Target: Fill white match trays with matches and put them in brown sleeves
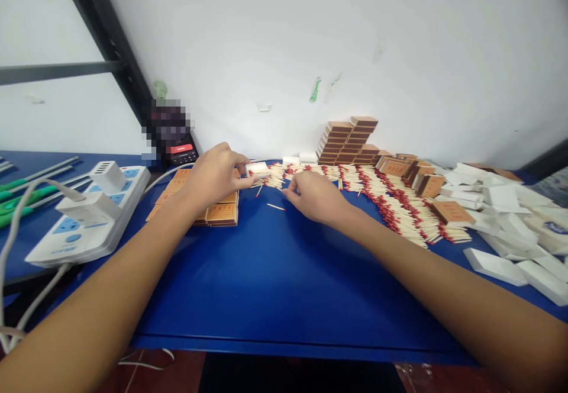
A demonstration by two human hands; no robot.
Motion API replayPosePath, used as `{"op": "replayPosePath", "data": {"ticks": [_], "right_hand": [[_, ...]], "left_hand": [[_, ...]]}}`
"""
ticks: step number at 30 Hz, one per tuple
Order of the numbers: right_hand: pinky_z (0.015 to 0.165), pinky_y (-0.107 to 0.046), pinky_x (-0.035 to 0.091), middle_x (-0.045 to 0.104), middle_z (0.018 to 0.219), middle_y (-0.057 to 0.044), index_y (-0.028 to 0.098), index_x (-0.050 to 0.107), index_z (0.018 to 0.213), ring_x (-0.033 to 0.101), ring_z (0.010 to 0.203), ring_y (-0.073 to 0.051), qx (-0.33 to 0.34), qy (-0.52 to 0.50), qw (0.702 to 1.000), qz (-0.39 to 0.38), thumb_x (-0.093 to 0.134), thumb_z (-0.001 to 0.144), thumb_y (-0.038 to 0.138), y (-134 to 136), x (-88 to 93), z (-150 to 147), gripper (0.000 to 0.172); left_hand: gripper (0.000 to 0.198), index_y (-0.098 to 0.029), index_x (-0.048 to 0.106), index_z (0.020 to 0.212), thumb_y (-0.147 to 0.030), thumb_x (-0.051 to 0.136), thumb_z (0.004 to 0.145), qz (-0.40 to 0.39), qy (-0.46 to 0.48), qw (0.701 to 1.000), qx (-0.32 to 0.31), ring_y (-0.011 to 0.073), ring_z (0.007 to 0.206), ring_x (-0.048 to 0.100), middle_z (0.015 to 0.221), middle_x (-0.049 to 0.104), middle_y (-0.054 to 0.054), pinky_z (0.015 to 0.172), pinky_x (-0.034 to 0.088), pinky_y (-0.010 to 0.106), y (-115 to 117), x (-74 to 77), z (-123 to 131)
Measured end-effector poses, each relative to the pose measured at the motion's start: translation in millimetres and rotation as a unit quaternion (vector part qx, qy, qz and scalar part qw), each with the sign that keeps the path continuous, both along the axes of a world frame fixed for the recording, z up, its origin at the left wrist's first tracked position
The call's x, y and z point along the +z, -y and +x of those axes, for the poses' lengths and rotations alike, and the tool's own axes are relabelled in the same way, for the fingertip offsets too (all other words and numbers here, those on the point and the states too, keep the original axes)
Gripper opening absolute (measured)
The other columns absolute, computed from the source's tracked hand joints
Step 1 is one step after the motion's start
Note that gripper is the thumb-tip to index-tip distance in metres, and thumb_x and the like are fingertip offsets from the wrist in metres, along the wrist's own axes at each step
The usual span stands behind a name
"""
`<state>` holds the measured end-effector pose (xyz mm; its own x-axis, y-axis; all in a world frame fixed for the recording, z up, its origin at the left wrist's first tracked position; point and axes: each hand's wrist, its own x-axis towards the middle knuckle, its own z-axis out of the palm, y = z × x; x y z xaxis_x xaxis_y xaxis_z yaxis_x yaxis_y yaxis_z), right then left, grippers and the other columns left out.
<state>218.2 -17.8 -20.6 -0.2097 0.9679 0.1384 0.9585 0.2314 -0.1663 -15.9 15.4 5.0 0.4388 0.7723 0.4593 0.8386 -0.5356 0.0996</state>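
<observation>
My left hand (219, 171) pinches a small white matchbox tray (257, 170) between thumb and fingers, tilted a little, above the far side of the blue table. Some matches appear to lie inside it. To its right, my right hand (313, 196) is curled with thumb and fingertips together beside the heap of red-tipped matches (277, 175). Whatever its fingertips hold, if anything, is hidden. One loose match (276, 206) lies on the table between the two hands. Beneath my left forearm sit several orange matchboxes (223, 212) laid flat in rows.
Matches (402, 209) spread in rows to the right. Stacked matchboxes (348, 141) lean by the wall, with loose ones (452, 212) nearby. White empty trays (497, 266) pile at the right. A power strip (89, 221) with white cables and a phone (181, 150) are at the left.
</observation>
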Motion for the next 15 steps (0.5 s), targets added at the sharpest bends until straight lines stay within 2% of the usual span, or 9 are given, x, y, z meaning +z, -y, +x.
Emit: {"op": "replayPosePath", "data": {"ticks": [4, 10, 15], "right_hand": [[0.073, -0.033, 0.046, 0.079, 0.099, -0.013, 0.017, 0.076, 0.092, 0.072, 0.091, -0.026, -0.042, 0.030, 0.998, -0.027, 0.059, 0.101, 0.034, 7.8, 9.0, 1.3, 0.026], [0.072, -0.034, 0.047, 0.080, 0.098, -0.015, 0.015, 0.079, 0.104, 0.073, 0.092, -0.028, -0.045, 0.045, 0.997, -0.040, 0.056, 0.102, 0.040, 4.6, 2.9, 0.2, 0.034], [0.074, -0.034, 0.046, 0.079, 0.098, -0.017, 0.014, 0.077, 0.104, 0.073, 0.091, -0.027, -0.006, 0.073, 0.995, -0.063, 0.051, 0.106, 0.031, 0.3, 0.8, 6.2, 0.031]], "left_hand": [[0.031, -0.019, 0.084, 0.094, -0.048, 0.079, 0.087, 0.000, -0.007, 1.000, -0.010, 0.0235, 0.081, 0.062, 0.088, 0.071, 0.010, 0.076, 0.044, 0.034, -1.2, -0.9, -0.1], [0.031, -0.018, 0.084, 0.096, -0.047, 0.080, 0.087, 0.002, -0.007, 1.000, -0.016, 0.0250, 0.086, 0.063, 0.084, 0.072, 0.009, 0.075, 0.044, 0.034, 0.5, -0.3, 1.3], [0.035, -0.019, 0.084, 0.098, -0.051, 0.080, 0.086, 0.008, -0.007, 1.000, -0.010, 0.0227, 0.080, 0.062, 0.090, 0.072, 0.010, 0.073, 0.044, 0.034, 1.0, -1.8, 1.4]]}}
